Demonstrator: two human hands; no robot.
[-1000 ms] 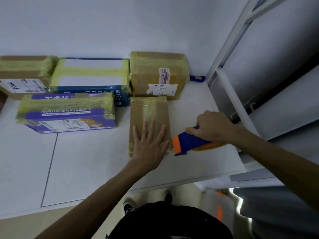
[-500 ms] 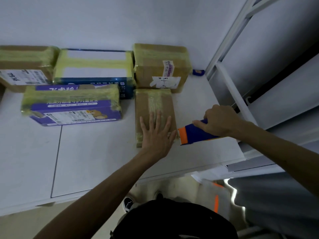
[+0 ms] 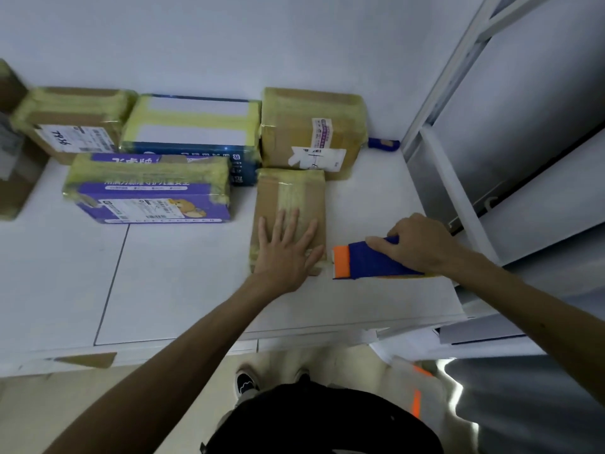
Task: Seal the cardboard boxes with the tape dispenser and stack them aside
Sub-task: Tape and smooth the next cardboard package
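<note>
At the near edge of the white table [image 3: 183, 290], your left hand [image 3: 286, 257] lies flat on the small cardboard box [image 3: 289, 198]. Its fingers [image 3: 296, 221] are straight and spread wide over the box's near end, apparently to pin the light carton so it cannot slide under the pull of the tape. Just to the right, your right hand [image 3: 422, 244] curls its fingers [image 3: 379, 242] round the blue body of the tape dispenser [image 3: 366, 262]. Its orange blade end points at the box's near right corner. A short pale strip seems to bridge corner and blade, suggesting a pass about to be cut, though blur leaves that uncertain. A yellowish band already runs lengthwise down the box's top. The box's far end sits close against a taller brown labelled box [image 3: 311, 132]. To the left lie a purple box [image 3: 147, 191], a blue-and-white box [image 3: 193, 126] behind it, and another brown box [image 3: 75, 122] at far left. All are wrapped in yellowish tape and pushed together toward the wall, likely finished parcels set out of the way of the work in front. A small blue object [image 3: 383, 144] rests by the wall beside the metal frame [image 3: 458, 191].
</note>
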